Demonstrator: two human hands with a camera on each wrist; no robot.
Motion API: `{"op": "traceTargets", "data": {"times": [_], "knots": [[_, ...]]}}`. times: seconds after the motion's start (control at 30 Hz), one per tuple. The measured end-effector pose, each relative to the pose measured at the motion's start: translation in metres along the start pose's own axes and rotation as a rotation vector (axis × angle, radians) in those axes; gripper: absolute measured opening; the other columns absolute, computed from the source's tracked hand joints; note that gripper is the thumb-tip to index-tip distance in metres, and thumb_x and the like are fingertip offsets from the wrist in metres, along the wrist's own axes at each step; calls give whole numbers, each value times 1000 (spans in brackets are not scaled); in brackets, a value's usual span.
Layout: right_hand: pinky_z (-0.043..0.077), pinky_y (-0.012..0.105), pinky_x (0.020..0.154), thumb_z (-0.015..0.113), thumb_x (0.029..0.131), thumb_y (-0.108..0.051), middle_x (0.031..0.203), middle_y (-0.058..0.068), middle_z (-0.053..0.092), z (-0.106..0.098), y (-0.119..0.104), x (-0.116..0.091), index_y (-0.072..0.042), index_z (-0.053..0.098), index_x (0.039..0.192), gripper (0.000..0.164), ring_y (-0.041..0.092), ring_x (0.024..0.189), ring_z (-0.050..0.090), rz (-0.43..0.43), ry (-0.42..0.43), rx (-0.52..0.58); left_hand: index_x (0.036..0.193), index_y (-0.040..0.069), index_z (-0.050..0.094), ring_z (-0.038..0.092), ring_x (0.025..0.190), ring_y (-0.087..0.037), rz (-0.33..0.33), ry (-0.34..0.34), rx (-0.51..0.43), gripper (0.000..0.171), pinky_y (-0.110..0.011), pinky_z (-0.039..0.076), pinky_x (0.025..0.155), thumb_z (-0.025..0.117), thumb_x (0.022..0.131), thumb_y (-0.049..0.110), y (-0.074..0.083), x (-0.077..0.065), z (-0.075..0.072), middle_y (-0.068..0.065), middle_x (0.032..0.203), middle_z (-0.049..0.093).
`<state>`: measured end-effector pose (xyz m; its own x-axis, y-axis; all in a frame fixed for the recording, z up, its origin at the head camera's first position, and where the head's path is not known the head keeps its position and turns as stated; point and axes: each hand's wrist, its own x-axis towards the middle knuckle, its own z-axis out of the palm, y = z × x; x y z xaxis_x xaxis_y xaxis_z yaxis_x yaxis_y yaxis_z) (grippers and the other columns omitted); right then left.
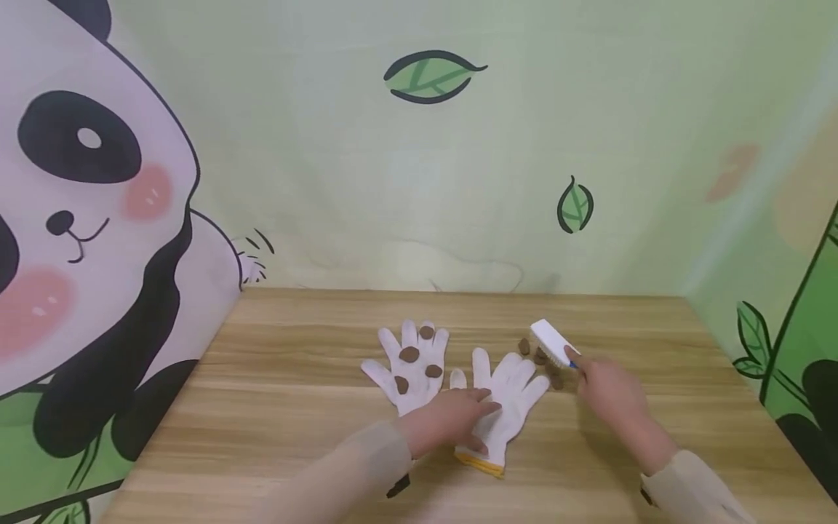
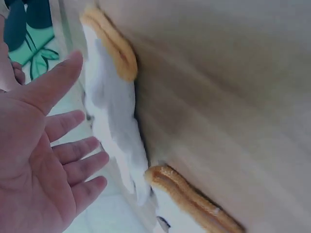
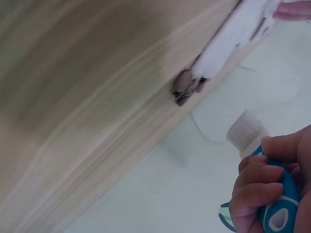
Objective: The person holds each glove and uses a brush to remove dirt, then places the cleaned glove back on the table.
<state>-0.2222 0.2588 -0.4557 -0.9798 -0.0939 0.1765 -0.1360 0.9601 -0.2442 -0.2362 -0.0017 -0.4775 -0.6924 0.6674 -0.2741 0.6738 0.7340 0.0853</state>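
My right hand (image 1: 612, 393) grips the blue handle (image 3: 282, 204) of a white-headed brush (image 1: 552, 342), its bristles (image 3: 245, 130) raised above the table. Beneath the brush lie several small brown pieces (image 1: 555, 378) in a loose pile. My left hand (image 2: 41, 165), fingers spread and holding nothing, is over the right-hand white glove (image 1: 507, 386) with an orange cuff (image 1: 481, 464). Whether it touches that glove is hard to tell. To the left lies another white glove (image 1: 419, 364), with several brown patches (image 1: 409, 354) on it; my left forearm hides its cuff in the head view.
Both gloves lie on a wood-grain table (image 1: 294, 378). Behind the table hangs a pale green backdrop (image 1: 314, 145) with leaf drawings, and a large printed panda (image 1: 98, 218) is at the left.
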Motion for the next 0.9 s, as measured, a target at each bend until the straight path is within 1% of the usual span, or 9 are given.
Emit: {"op": "traceTargets", "data": {"times": [0.07, 0.13, 0.23, 0.33, 0.43, 0.47, 0.63, 0.83, 0.9], "knots": [[26, 27, 44, 53, 94, -3, 57, 2, 40, -2, -2, -4, -5, 63, 139, 46, 13, 52, 28, 2, 17, 25, 151, 28, 50, 50, 145, -17, 36, -14, -14, 74, -29, 46, 116, 79, 86, 49, -1, -10, -1, 0, 161, 47], [26, 27, 44, 54, 95, -4, 58, 2, 40, -5, -5, -7, -5, 63, 139, 45, 14, 51, 29, 7, 31, 46, 151, 28, 50, 50, 145, -17, 69, -18, -33, 74, -28, 45, 117, 78, 87, 48, -1, -18, -1, -1, 161, 47], [30, 30, 44, 57, 95, -6, 64, 9, 54, -9, -8, -13, -6, 63, 138, 43, 16, 51, 34, 14, 37, 71, 150, 25, 52, 51, 145, -18, 113, 4, -31, 70, -28, 44, 117, 77, 89, 46, -2, -27, 0, -3, 159, 49], [33, 32, 45, 60, 96, -8, 84, 22, 70, -12, -11, -20, -7, 64, 138, 42, 18, 55, 42, 9, 20, 92, 149, 22, 54, 52, 143, -18, 123, 31, 2, 68, -28, 43, 118, 76, 89, 47, -3, -32, 4, -5, 157, 51], [37, 33, 49, 62, 97, -10, 103, 28, 73, -14, -13, -29, -6, 63, 139, 42, 21, 60, 47, 20, -5, 133, 148, 24, 56, 53, 143, -19, 115, 42, -5, 65, -28, 43, 118, 76, 90, 46, -4, -32, 11, -5, 156, 52], [40, 36, 50, 63, 96, -10, 109, 29, 73, -14, -13, -33, -6, 64, 138, 42, 22, 63, 51, 22, -3, 143, 147, 24, 56, 53, 143, -19, 120, 47, -8, 64, -28, 44, 117, 75, 90, 45, -5, -32, 14, -6, 156, 53], [46, 39, 57, 66, 95, -10, 117, 29, 72, -10, -11, -47, -6, 65, 137, 42, 23, 69, 58, 38, 2, 183, 145, 27, 58, 55, 140, -19, 146, 69, 1, 56, -27, 44, 117, 73, 93, 41, -2, -27, 21, -7, 153, 56], [38, 32, 54, 64, 96, -9, 116, 30, 71, -7, -7, -49, -4, 61, 140, 44, 19, 63, 48, 83, -13, 201, 145, 30, 59, 57, 138, -16, 123, 69, 79, 51, -26, 46, 115, 70, 95, 39, 6, -28, 15, -3, 151, 57], [36, 32, 51, 63, 97, -9, 110, 31, 72, -8, -5, -49, -4, 60, 140, 43, 18, 59, 46, 104, -4, 207, 145, 31, 58, 58, 137, -16, 115, 63, 95, 51, -26, 46, 114, 68, 96, 39, 8, -28, 14, -2, 152, 57]]}}
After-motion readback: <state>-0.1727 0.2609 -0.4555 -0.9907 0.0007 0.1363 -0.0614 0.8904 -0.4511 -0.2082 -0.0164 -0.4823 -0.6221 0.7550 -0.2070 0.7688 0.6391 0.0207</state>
